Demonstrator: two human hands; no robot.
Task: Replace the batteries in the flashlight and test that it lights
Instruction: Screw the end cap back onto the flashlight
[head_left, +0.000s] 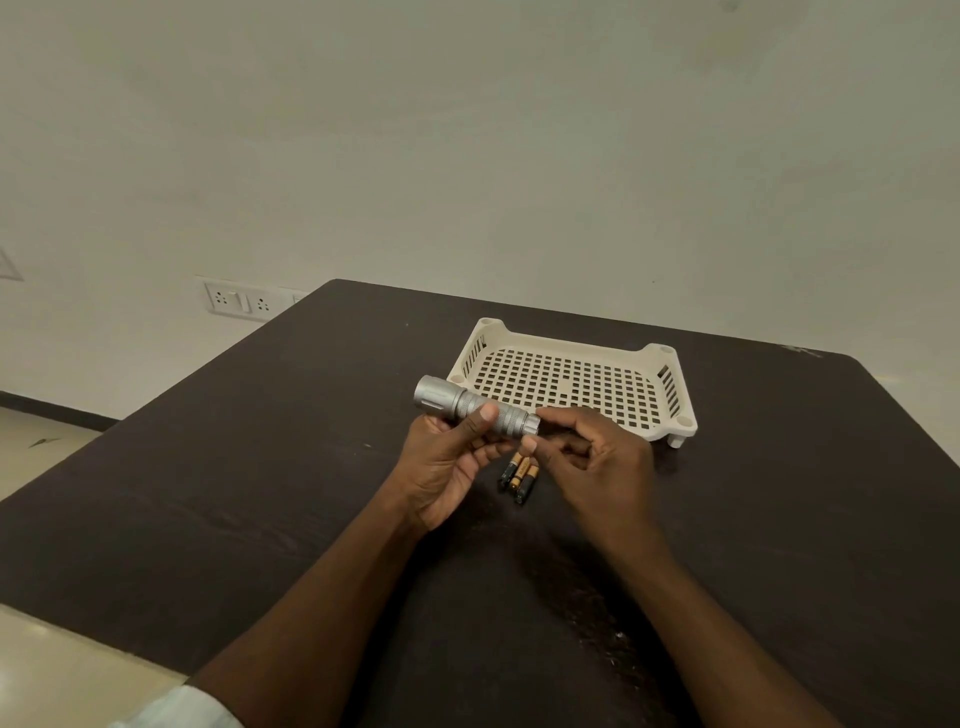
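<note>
A silver flashlight (457, 402) is held level above the dark table (260, 467), its head pointing left. My left hand (447, 462) grips the knurled body from below, thumb on top. My right hand (587, 457) pinches the tail end of the flashlight between thumb and forefinger. Under my hands, three black-and-gold batteries (519, 475) lie side by side on the table, partly hidden by my fingers.
A cream perforated plastic tray (670, 415) on short legs stands just behind my hands, with nothing in it. A wall with a socket plate (239, 300) lies beyond the table's far left corner. The table edge drops to the floor on the left.
</note>
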